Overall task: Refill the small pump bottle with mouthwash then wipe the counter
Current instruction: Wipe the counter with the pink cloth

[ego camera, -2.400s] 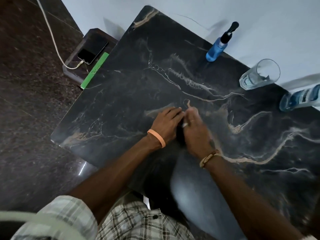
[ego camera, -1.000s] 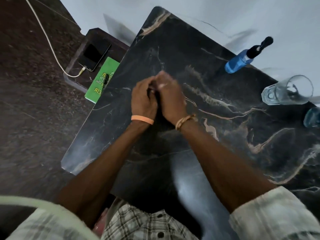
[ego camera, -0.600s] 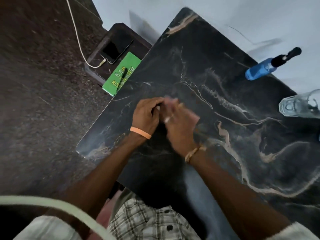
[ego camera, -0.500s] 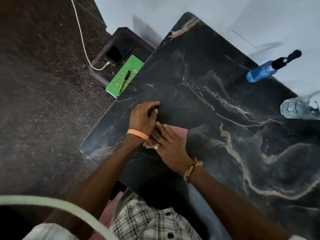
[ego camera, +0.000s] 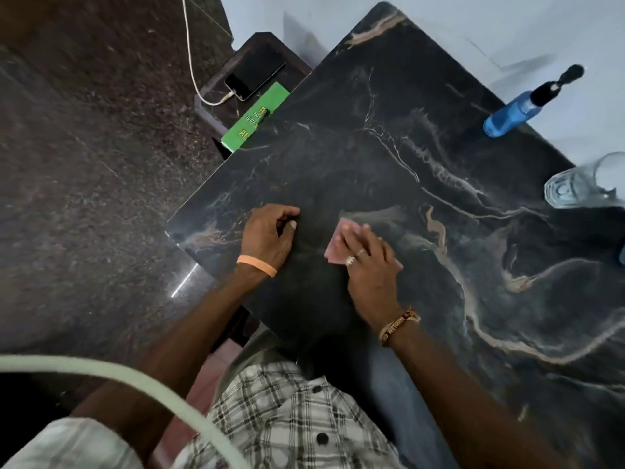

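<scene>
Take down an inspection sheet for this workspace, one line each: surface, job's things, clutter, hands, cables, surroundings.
Surface: black marble counter with pale veins; whether it is wet cannot be told.
Job's things: blue pump bottle with black pump head stands at the far edge by the wall; pink folded cloth lies flat on the counter.
Clutter: clear glass tumbler at the right.
Hands: right hand presses the cloth with straight fingers; left hand rests on the counter, fingers loosely curled, nothing seen in it.
Cables: white charging cable plugged into a black smartphone.
Surroundings: dark low stand carrying the phone and a green book; dark speckled floor; pale wall.
</scene>
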The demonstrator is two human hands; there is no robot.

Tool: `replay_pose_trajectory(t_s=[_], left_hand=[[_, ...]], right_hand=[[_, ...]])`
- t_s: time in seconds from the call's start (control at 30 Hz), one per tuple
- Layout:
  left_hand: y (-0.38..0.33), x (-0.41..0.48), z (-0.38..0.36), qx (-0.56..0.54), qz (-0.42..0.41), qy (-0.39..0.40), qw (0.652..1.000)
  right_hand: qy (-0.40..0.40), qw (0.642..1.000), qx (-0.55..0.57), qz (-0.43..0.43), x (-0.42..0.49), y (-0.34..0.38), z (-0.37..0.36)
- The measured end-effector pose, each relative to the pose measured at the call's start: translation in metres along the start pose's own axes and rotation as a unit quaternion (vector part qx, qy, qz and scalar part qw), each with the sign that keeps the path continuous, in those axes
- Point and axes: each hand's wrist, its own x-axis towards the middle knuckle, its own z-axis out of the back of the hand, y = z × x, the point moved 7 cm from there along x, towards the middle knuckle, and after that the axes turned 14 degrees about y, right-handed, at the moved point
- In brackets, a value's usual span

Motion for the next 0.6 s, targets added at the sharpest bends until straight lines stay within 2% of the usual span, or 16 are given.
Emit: replay_pose_trajectory(t_s=[0.03, 0.1, 0.17, 0.2, 0.23, 0.3, 0.33, 0.37, 0.43, 0.5, 0.57, 0.6], left_hand=[[-0.001, -0.005, -0.004, 0.004, -0.002, 0.007, 1.000], [-0.005, -0.015, -0.010, 0.028, -0.009, 0.016, 0.999], [-0.009, -0.026, -0.016, 0.067, -0.024, 0.021, 0.997], [-0.008, -0.031, -0.018, 0.072, -0.022, 0.020, 0.997], [-0.007, -0.034, -0.018, 0.071, -0.016, 0.017, 0.997], [-0.005, -0.043, -0.020, 0.078, -0.007, 0.013, 0.997], [-0.005, -0.048, -0.023, 0.092, -0.007, 0.014, 0.996], [-0.005, -0.052, -0.026, 0.108, -0.009, 0.016, 0.994], [-0.006, -0.063, -0.034, 0.130, -0.014, 0.021, 0.991], [-0.007, -0.072, -0.043, 0.155, -0.020, 0.027, 0.987], [-0.008, -0.076, -0.051, 0.192, -0.037, 0.033, 0.980], [-0.008, -0.077, -0.053, 0.204, -0.046, 0.035, 0.977]], right_hand=[[-0.003, 1.000, -0.011, 0.002, -0.004, 0.012, -0.004], [0.021, 0.988, -0.065, 0.135, -0.022, 0.064, -0.028], [0.062, 0.960, -0.132, 0.240, -0.030, 0.076, -0.033], [0.043, 0.959, -0.152, 0.236, -0.021, 0.066, -0.022], [0.039, 0.973, -0.137, 0.181, -0.006, 0.050, -0.011], [0.025, 0.998, -0.060, -0.012, 0.012, 0.010, 0.011], [0.021, 0.997, -0.036, -0.060, 0.008, 0.007, 0.013], [0.024, 0.998, -0.042, -0.049, 0.001, 0.021, 0.009], [0.053, 0.990, -0.109, 0.074, -0.037, 0.071, -0.022], [0.060, 0.978, -0.111, 0.165, -0.081, 0.091, -0.042], [0.014, 0.977, -0.112, 0.182, -0.094, 0.077, -0.041], [-0.017, 0.983, -0.106, 0.151, -0.089, 0.062, -0.040]])
